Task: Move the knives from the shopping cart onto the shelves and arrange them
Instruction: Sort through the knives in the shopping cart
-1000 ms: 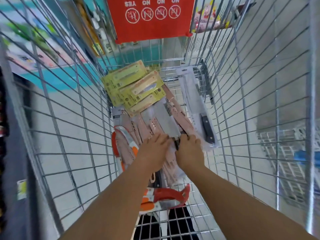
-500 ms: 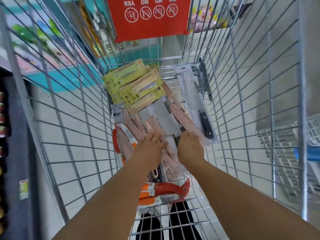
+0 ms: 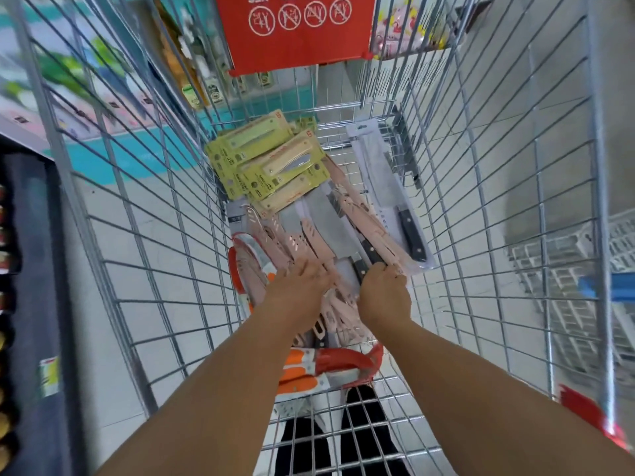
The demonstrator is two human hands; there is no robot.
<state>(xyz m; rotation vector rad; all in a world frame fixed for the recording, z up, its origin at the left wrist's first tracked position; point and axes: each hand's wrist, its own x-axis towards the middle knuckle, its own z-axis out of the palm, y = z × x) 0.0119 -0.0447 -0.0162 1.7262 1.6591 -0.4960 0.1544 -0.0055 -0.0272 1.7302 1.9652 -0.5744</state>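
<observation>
We reached both arms down into the wire shopping cart [image 3: 144,255]. Our left hand [image 3: 302,290] lay with fingers fairly straight on the pink-sheathed knives [image 3: 302,242], which were heaped mid-cart. At twelve o'clock from them lay the yellow-carded knives [image 3: 264,163]. Our right hand [image 3: 383,293] had its fingers curled round the near ends of pink knives and a black handle [image 3: 372,255]. At two o'clock sat a packaged cleaver [image 3: 388,197]. Orange-handled knives [image 3: 309,369] lay at six o'clock.
</observation>
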